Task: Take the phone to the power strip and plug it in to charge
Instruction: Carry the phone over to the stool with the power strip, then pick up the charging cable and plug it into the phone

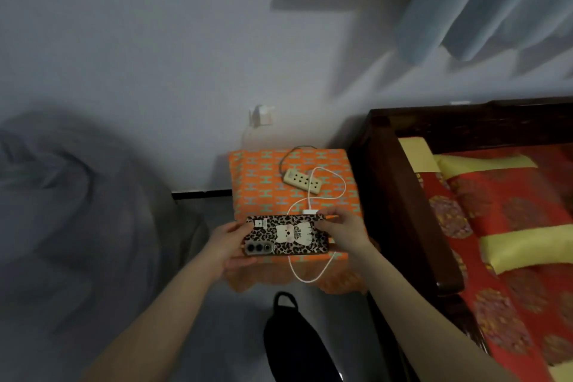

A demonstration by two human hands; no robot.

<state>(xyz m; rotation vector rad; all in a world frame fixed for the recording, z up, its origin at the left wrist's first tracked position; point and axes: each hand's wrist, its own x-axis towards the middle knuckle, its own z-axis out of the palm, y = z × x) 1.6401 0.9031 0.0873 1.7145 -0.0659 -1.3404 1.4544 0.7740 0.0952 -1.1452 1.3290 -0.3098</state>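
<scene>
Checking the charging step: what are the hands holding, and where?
Both hold the phone back-up: left hand at its camera end, right hand at the other end, by the white cable; the connector is hidden.

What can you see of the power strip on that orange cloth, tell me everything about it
The power strip is a cream, oblong plastic block with two rows of dark socket holes on top. It lies flat and slanted on the orange patterned cloth covering a low stand by the wall, beyond the phone. A dark cord leaves its far left end and curves back. A white cable loops beside its near right end; whether anything is plugged in cannot be told. Neither hand touches it.
</scene>
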